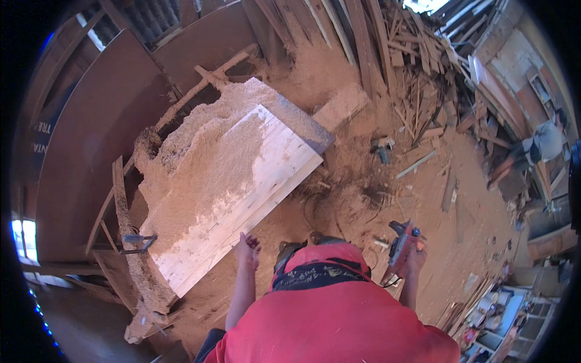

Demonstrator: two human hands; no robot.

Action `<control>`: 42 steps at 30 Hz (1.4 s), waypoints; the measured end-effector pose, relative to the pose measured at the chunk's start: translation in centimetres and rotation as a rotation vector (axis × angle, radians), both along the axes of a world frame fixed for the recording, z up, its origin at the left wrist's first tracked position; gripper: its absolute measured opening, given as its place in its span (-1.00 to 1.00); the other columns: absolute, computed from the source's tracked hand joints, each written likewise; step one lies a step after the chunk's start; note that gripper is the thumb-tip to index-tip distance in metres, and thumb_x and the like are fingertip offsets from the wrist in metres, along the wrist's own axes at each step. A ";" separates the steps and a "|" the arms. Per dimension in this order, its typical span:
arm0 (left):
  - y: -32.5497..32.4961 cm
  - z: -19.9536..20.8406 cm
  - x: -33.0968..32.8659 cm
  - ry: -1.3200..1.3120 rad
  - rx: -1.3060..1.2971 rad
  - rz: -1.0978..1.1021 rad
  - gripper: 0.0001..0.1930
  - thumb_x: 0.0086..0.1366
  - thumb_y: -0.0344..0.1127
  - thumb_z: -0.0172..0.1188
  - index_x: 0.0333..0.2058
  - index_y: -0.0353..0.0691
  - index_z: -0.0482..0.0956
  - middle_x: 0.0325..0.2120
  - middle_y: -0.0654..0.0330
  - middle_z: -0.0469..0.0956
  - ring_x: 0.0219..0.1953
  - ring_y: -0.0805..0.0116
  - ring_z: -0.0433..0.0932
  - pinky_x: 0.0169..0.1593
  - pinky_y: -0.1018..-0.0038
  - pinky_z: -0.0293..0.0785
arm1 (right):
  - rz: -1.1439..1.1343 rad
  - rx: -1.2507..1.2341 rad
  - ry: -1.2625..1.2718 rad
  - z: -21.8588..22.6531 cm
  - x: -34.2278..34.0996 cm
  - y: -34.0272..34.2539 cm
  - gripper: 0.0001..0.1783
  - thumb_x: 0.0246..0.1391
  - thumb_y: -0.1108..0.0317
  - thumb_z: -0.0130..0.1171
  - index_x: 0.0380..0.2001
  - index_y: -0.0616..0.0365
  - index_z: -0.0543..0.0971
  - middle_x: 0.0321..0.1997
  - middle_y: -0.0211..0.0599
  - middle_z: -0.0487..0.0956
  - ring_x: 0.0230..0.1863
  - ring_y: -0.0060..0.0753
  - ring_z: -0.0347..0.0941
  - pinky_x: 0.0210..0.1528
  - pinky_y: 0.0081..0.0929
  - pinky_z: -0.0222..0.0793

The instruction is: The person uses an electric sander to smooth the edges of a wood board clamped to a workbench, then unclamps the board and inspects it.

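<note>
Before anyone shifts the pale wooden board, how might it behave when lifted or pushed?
The pale wooden board would probably stay stiff, since its near edge looks thick. Being long and broad, it is likely heavy to lift. The loose sawdust heaped over it would probably spill if it tilted.

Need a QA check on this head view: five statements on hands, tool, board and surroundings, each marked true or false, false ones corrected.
1. The right hand holds a red power tool with dark parts. True.
2. The left hand grips a long metal hammer. False: no tool shows in the left hand, which is at the near edge of the thick, pale wooden board.
3. Loose tan sawdust covers part of the board's top. True.
4. The heap of brown scrap wood is at the picture's lower left. False: the heap of brown scrap wood is at the upper right.
5. The power tool rests on the board. False: it is in the right hand, apart from the board.
</note>
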State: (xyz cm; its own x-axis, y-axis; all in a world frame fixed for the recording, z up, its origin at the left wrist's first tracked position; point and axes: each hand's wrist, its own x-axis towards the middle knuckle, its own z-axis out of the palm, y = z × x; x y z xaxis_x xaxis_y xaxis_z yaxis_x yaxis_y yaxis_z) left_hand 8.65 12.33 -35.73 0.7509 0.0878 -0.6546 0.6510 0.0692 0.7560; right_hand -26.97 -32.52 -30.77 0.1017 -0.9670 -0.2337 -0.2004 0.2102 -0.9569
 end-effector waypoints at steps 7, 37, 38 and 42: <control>11.1 -9.4 2.4 -0.011 -0.468 0.828 -0.41 0.50 0.17 -0.04 0.14 -0.29 0.40 0.02 0.04 0.56 0.05 0.12 0.59 0.18 0.30 0.59 | -0.245 -0.117 0.267 -1.7 -2.5 6.6 -0.73 0.23 0.26 0.27 -0.20 0.29 0.66 -0.38 -0.19 0.70 -0.50 -0.43 0.56 -0.49 -0.43 0.47; 10.0 -7.5 0.5 0.169 -0.195 1.390 -0.58 0.40 0.10 0.24 0.03 -0.06 0.56 -0.06 0.28 0.58 -0.06 0.31 0.56 0.04 0.37 0.62 | 1.417 -0.933 0.264 4.8 84.9 -2.0 -0.53 -0.09 0.04 0.42 -0.14 0.05 0.67 -0.27 -0.02 0.70 -0.19 0.10 0.65 -0.12 -0.02 0.56; 10.1 -7.4 0.6 0.176 -0.198 1.402 -0.61 0.45 0.07 0.17 0.04 -0.07 0.56 -0.05 0.28 0.59 -0.05 0.31 0.57 0.06 0.34 0.61 | 1.456 -0.937 0.291 4.7 86.4 -1.4 -0.53 -0.09 0.01 0.41 -0.13 0.01 0.68 -0.27 -0.02 0.71 -0.19 0.10 0.65 -0.11 0.00 0.56; 8.8 -7.2 1.2 0.160 -0.169 1.418 -0.62 0.49 0.06 0.09 0.03 -0.08 0.55 -0.05 0.27 0.60 -0.04 0.33 0.57 0.07 0.34 0.60 | 1.580 -0.967 0.295 2.4 90.3 -0.8 -0.52 -0.10 0.02 0.41 -0.11 -0.01 0.67 -0.26 -0.04 0.71 -0.20 0.08 0.66 -0.10 -0.01 0.56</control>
State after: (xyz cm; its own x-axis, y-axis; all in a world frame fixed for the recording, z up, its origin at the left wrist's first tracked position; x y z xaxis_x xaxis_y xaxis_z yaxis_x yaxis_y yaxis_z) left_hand 9.89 21.13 -42.90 0.0162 0.5995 -0.8002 0.0335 0.7995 0.5997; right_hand 63.28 -33.27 -28.38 0.9803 0.1755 0.0907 0.1969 -0.8314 -0.5197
